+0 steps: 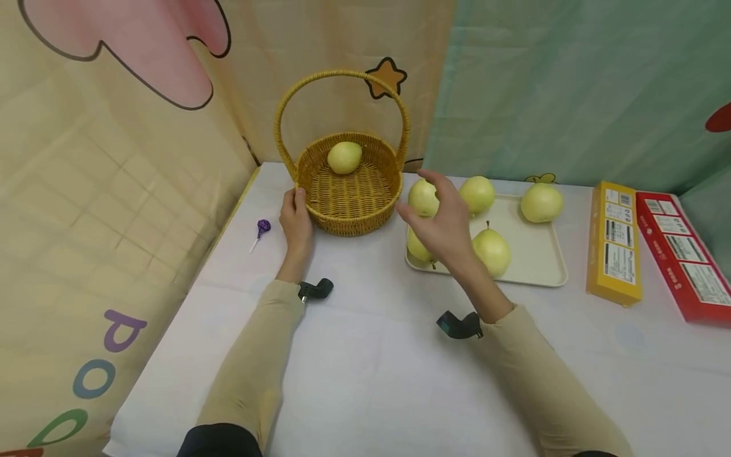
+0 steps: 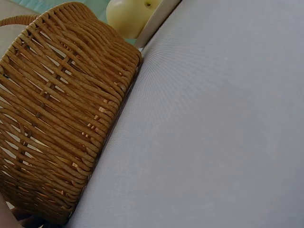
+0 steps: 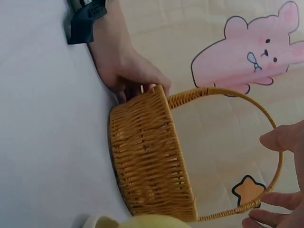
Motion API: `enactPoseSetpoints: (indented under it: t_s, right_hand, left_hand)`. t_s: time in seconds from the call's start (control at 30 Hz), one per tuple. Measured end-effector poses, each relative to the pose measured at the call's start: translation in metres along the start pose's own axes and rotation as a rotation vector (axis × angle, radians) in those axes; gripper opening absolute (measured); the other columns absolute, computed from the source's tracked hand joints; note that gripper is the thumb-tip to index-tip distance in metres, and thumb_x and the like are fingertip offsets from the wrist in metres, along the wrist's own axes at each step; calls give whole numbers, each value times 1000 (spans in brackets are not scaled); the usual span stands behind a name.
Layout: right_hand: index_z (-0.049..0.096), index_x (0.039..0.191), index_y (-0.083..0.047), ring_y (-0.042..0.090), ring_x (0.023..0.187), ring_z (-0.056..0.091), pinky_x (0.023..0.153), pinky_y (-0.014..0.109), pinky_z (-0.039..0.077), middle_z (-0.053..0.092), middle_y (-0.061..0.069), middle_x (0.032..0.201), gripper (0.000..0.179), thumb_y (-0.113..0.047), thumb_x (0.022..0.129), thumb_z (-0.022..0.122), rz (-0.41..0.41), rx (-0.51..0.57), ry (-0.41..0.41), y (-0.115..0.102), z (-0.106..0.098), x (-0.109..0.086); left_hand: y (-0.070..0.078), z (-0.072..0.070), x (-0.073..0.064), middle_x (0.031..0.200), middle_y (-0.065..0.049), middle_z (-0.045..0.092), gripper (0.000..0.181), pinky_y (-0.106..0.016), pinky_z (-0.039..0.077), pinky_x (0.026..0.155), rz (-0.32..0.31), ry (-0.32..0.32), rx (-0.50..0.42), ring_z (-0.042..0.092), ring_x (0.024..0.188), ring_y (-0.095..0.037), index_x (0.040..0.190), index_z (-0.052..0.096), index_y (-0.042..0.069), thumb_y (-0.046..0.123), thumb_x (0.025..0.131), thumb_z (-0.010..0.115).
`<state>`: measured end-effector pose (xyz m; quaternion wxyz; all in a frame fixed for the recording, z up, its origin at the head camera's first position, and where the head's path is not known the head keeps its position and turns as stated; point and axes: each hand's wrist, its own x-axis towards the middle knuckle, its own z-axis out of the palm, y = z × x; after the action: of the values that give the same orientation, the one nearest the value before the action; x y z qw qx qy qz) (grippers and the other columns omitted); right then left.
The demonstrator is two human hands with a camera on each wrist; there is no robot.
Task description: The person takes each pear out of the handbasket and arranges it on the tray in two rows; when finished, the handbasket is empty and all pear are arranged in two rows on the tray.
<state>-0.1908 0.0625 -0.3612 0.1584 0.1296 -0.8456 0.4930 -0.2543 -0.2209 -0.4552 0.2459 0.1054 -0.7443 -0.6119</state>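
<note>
A brown wicker basket (image 1: 351, 225) with a tall arched handle stands at the back of the table, one pale yellow-green pear (image 1: 344, 157) inside it. My left hand (image 1: 296, 222) grips the basket's left side, thumb over the rim, as the right wrist view shows. Between basket and tray my right hand (image 1: 442, 222) is raised, thumb and fingers spread apart with nothing between them. It partly covers the cream tray (image 1: 531, 254), which carries several more pears (image 1: 492, 252). In the left wrist view, the woven basket wall (image 2: 61, 109) fills the left side.
A purple-wrapped lollipop (image 1: 263, 227) lies left of my left hand. To the right of the tray are a yellow box (image 1: 615, 244) and a red box (image 1: 685, 257). Printed curtains (image 1: 548, 95) hang behind and left of the white-covered table (image 1: 354, 355).
</note>
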Motion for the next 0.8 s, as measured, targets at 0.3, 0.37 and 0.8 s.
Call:
enactPoseSetpoints:
  t_s: [0.3,0.37,0.8]
  right_hand:
    - [53,149,-9,27,142,50,119,44,39,58,9,150,63,-32,95,76,23,56,-22,-19,54,22]
    - [53,150,-9,28,141,51,118,45,38,58,9,149,65,-36,95,75,36,54,-18,-23,68,29]
    - [44,157,-9,33,144,48,118,48,40,52,16,155,85,-49,90,79,144,120,-37,-23,126,71]
  left_hand:
    - [-2,0,1,129,-22,68,50,-37,47,97,-6,11,19,63,113,-29,137,61,-1,38,113,42]
    - [-2,-1,2,130,-22,68,50,-38,47,98,-4,14,28,63,114,-29,138,61,-1,38,113,42]
    - [0,-1,1,129,-23,68,49,-38,47,97,-8,12,19,63,112,-29,137,61,-2,37,113,44]
